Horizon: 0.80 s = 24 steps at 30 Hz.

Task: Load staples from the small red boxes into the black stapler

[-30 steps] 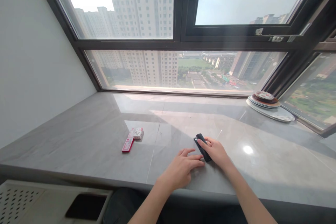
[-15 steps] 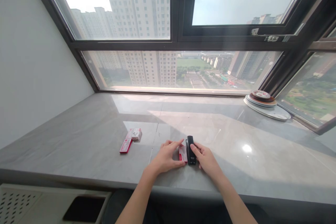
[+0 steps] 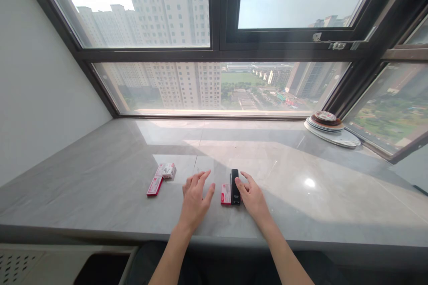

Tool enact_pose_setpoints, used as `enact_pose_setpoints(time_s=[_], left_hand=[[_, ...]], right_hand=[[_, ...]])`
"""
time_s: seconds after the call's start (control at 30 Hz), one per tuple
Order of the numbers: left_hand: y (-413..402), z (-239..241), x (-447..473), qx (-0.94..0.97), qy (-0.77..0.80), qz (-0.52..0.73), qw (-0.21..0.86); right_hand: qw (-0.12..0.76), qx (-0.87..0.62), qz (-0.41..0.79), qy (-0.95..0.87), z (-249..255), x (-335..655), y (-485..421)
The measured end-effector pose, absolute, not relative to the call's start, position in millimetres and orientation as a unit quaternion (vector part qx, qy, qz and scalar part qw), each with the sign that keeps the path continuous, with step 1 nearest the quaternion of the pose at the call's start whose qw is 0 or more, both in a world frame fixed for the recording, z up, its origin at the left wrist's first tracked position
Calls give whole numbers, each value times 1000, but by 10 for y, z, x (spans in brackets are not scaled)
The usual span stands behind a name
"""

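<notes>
A black stapler (image 3: pixel 235 193) lies lengthwise across a red-and-white staple box (image 3: pixel 226 194) on the grey counter. Part of the box shows to the left of the stapler, and a sliver of red shows at its right. My right hand (image 3: pixel 253 197) is at the stapler's right side, its thumb tip over the edge and its index finger stretched out, apart from the stapler; the other fingers are mostly hidden. To the left of the box, my left hand (image 3: pixel 195 198) hovers with its fingers spread and nothing in it.
Several small red-and-white boxes (image 3: pixel 155 185) sit together on the left of the counter (image 3: pixel 110 196). A stack of plates (image 3: pixel 329 131) stands at the back right by the window frame (image 3: pixel 217 55). The counter's front edge runs just before me.
My left hand has let go of the staple box and moved left, its fingers opening. My right index finger has come away from the stapler. The whole view has shifted slightly.
</notes>
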<state>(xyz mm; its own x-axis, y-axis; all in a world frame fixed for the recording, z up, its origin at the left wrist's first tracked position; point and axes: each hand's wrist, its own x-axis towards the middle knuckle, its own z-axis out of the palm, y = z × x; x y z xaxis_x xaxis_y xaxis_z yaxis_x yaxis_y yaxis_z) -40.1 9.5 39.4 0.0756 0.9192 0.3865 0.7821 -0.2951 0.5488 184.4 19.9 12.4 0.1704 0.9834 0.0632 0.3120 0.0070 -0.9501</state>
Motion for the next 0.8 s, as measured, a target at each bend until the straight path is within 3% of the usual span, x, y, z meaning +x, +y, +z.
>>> enact_pose_setpoints(time_s=[0.1, 0.2, 0.37, 0.63, 0.8], left_hand=[[74, 347, -884, 543, 759, 358, -29], [85, 238, -1431, 458, 841, 281, -64], [16, 169, -1773, 586, 791, 173, 2], [-79, 504, -1429, 733, 608, 163, 257], [16, 530, -1036, 749, 562, 244, 251]], right_hand=[[460, -612, 351, -539, 134, 1856, 175], [457, -604, 361, -544, 158, 1878, 153], [454, -598, 383, -538, 177, 1908, 149], [449, -587, 381, -555, 113, 1926, 158], [451, -584, 369, -565, 119, 1928, 126]])
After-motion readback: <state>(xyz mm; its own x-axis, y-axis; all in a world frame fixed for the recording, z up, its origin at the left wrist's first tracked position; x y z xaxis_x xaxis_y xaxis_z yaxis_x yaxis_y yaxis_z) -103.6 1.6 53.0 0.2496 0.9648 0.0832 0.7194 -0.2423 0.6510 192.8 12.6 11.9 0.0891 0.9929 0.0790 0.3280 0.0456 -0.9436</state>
